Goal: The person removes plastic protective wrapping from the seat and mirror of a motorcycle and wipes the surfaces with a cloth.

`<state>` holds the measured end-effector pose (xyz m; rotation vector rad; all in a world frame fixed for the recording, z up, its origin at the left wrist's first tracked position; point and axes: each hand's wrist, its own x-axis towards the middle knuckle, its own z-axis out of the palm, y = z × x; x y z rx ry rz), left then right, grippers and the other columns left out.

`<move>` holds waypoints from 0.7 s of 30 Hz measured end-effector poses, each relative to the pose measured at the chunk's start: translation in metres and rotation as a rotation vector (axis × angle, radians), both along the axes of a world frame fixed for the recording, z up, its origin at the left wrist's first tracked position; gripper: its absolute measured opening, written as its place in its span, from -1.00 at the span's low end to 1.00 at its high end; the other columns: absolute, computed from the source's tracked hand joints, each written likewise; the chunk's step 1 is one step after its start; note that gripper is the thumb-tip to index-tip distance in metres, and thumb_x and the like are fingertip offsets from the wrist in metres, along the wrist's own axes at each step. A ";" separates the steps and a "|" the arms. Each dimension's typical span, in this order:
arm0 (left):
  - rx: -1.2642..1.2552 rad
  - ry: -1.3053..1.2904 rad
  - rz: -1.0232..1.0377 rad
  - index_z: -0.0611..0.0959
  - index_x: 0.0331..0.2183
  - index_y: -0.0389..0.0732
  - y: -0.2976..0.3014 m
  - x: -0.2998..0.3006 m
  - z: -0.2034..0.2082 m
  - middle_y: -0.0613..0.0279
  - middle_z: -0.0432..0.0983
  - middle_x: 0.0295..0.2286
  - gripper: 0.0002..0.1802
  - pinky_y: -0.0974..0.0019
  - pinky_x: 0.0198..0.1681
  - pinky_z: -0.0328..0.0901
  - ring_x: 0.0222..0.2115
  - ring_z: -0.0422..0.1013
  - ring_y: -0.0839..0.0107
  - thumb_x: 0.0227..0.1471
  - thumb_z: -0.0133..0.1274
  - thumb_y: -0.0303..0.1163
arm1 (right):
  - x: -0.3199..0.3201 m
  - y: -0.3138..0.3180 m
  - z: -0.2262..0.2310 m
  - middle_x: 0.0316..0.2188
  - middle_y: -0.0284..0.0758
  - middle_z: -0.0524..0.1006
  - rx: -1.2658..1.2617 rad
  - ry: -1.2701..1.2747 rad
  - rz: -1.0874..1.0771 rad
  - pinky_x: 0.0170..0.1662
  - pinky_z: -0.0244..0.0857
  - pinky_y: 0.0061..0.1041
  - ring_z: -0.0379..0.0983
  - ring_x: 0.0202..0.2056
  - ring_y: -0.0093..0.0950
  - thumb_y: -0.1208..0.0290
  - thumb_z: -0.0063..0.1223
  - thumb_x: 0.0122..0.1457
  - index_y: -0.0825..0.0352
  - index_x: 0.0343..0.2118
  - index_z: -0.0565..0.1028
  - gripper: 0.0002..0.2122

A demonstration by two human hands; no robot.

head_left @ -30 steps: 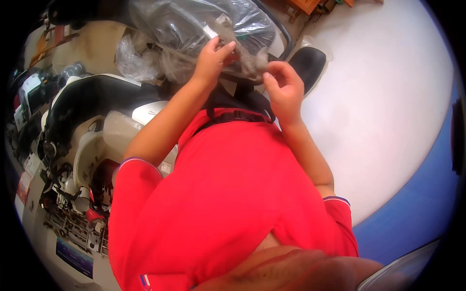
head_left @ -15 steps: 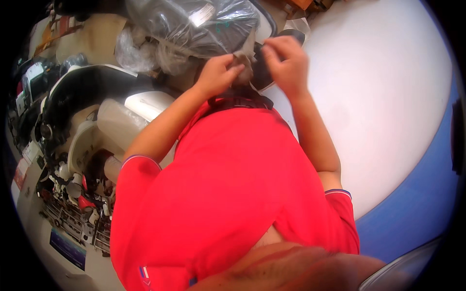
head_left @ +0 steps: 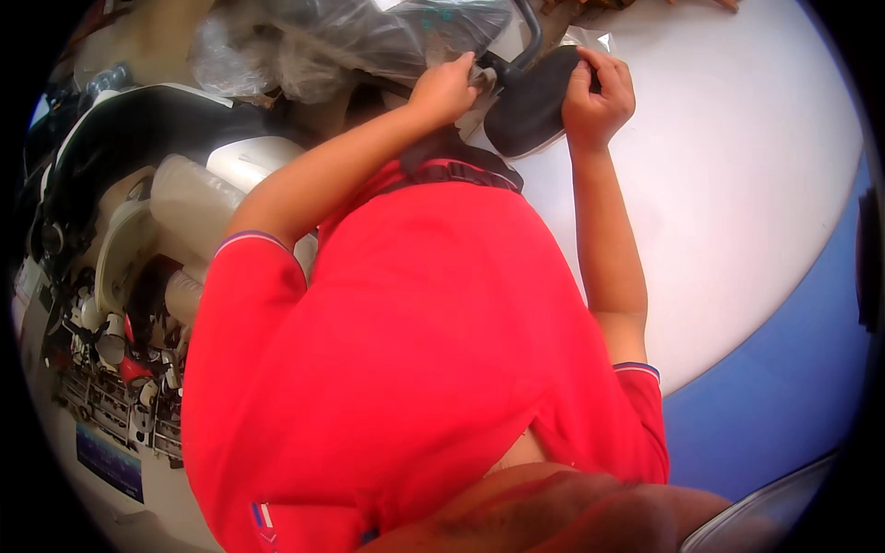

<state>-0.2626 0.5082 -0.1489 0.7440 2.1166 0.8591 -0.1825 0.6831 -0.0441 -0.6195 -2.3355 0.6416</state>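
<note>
My left hand [head_left: 446,91] is closed, its thumb and fingers at a small greyish piece [head_left: 481,84] beside a plastic-wrapped dark bulk [head_left: 378,41]. What it grips is mostly hidden. To the right, my right hand [head_left: 599,103] is raised with thumb and fingers curled into a pinch. It overlaps the right end of a black, rounded oval piece [head_left: 530,106]; whether it holds that piece or something small, I cannot make out. A bent dark bar [head_left: 535,32] rises just behind the black piece.
Left of me stands a white and black vehicle-like body [head_left: 78,138] with a translucent plastic sheet [head_left: 189,203] on it. Below it is a rack [head_left: 101,405] crowded with small parts. A white surface [head_left: 719,184] and a blue area [head_left: 774,369] lie to the right.
My right hand has moved right and slightly down, away from the left one. The left hand has moved up and right, and its fingers have closed more. The whole view has shifted.
</note>
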 end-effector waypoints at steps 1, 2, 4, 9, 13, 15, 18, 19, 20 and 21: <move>0.017 -0.028 0.009 0.57 -0.08 -0.19 0.011 -0.002 -0.001 -0.08 0.57 -0.32 -0.55 0.04 -0.20 0.34 -0.25 0.47 -0.04 -0.06 0.10 -0.26 | 0.000 0.001 -0.001 -0.48 -0.29 0.55 0.006 -0.004 0.008 -0.40 0.35 -0.53 0.49 -0.47 -0.38 0.66 0.05 -0.09 0.32 -0.46 0.60 -0.86; 0.093 -0.031 0.036 0.62 -0.19 -0.20 0.022 -0.005 0.000 -0.05 0.57 -0.38 -0.61 0.10 -0.24 0.35 -0.34 0.49 0.01 -0.08 0.15 -0.23 | 0.002 0.001 -0.001 -0.48 -0.29 0.55 0.010 -0.009 0.008 -0.40 0.35 -0.53 0.49 -0.47 -0.38 0.66 0.05 -0.09 0.32 -0.46 0.60 -0.86; 0.170 -0.152 0.044 0.63 -0.23 -0.24 0.048 -0.018 0.016 -0.03 0.57 -0.40 -0.62 0.14 -0.26 0.35 -0.38 0.48 0.04 -0.09 0.16 -0.22 | 0.008 0.001 -0.001 -0.50 -0.28 0.54 -0.055 -0.031 -0.034 -0.40 0.35 -0.53 0.48 -0.47 -0.38 0.67 0.05 -0.09 0.32 -0.46 0.60 -0.85; 0.423 -0.579 0.260 0.62 -0.28 -0.32 0.083 -0.014 -0.007 0.01 0.56 -0.46 -0.57 0.21 -0.29 0.34 -0.49 0.44 0.12 -0.11 0.20 -0.16 | 0.005 -0.001 0.005 -0.50 -0.28 0.53 -0.030 -0.033 -0.009 -0.41 0.34 -0.54 0.48 -0.48 -0.39 0.68 0.05 -0.09 0.33 -0.46 0.60 -0.85; 0.194 -0.095 0.178 0.60 -0.34 -0.28 0.064 0.013 -0.049 -0.09 0.57 -0.41 -0.63 0.06 -0.25 0.36 -0.35 0.50 -0.02 -0.05 0.15 -0.14 | 0.003 -0.003 0.005 -0.50 -0.28 0.53 -0.077 -0.019 -0.023 -0.41 0.35 -0.53 0.48 -0.48 -0.38 0.67 0.04 -0.10 0.33 -0.47 0.59 -0.85; -0.112 -0.054 0.116 0.57 -0.24 -0.23 0.060 0.014 -0.027 -0.13 0.56 -0.37 -0.61 -0.04 -0.22 0.35 -0.28 0.49 -0.09 -0.02 0.13 -0.14 | 0.004 0.000 0.002 -0.50 -0.28 0.53 -0.063 -0.018 -0.026 -0.41 0.35 -0.53 0.47 -0.49 -0.39 0.67 0.05 -0.10 0.33 -0.47 0.59 -0.86; -0.119 -0.054 0.035 0.52 -0.15 -0.20 0.060 0.012 -0.025 -0.15 0.56 -0.36 -0.59 -0.07 -0.22 0.34 -0.30 0.48 -0.11 0.03 0.05 -0.13 | 0.005 -0.001 0.002 -0.51 -0.29 0.53 -0.050 -0.022 -0.006 -0.42 0.34 -0.54 0.47 -0.49 -0.39 0.67 0.05 -0.10 0.33 -0.47 0.59 -0.86; -0.159 -0.045 -0.049 0.51 -0.13 -0.20 0.062 0.009 -0.024 -0.15 0.56 -0.37 -0.59 -0.07 -0.22 0.34 -0.29 0.48 -0.10 0.04 0.02 -0.13 | 0.004 0.001 0.002 -0.51 -0.29 0.53 -0.040 -0.017 -0.006 -0.42 0.34 -0.54 0.47 -0.50 -0.40 0.67 0.05 -0.10 0.33 -0.48 0.59 -0.86; -0.180 -0.041 -0.059 0.55 -0.18 -0.21 0.062 0.008 -0.023 -0.14 0.56 -0.38 -0.64 -0.07 -0.20 0.34 -0.30 0.48 -0.09 0.05 -0.03 -0.18 | 0.004 0.000 0.003 -0.51 -0.29 0.53 -0.040 -0.007 -0.006 -0.42 0.34 -0.54 0.47 -0.50 -0.40 0.67 0.05 -0.10 0.33 -0.48 0.59 -0.86; -0.180 -0.031 -0.058 0.55 -0.18 -0.21 0.061 0.004 -0.023 -0.14 0.56 -0.38 -0.64 -0.07 -0.20 0.34 -0.30 0.48 -0.09 0.05 -0.03 -0.18 | 0.005 -0.001 0.004 -0.51 -0.30 0.53 -0.069 -0.011 -0.017 -0.42 0.34 -0.54 0.47 -0.50 -0.41 0.67 0.05 -0.10 0.33 -0.48 0.59 -0.86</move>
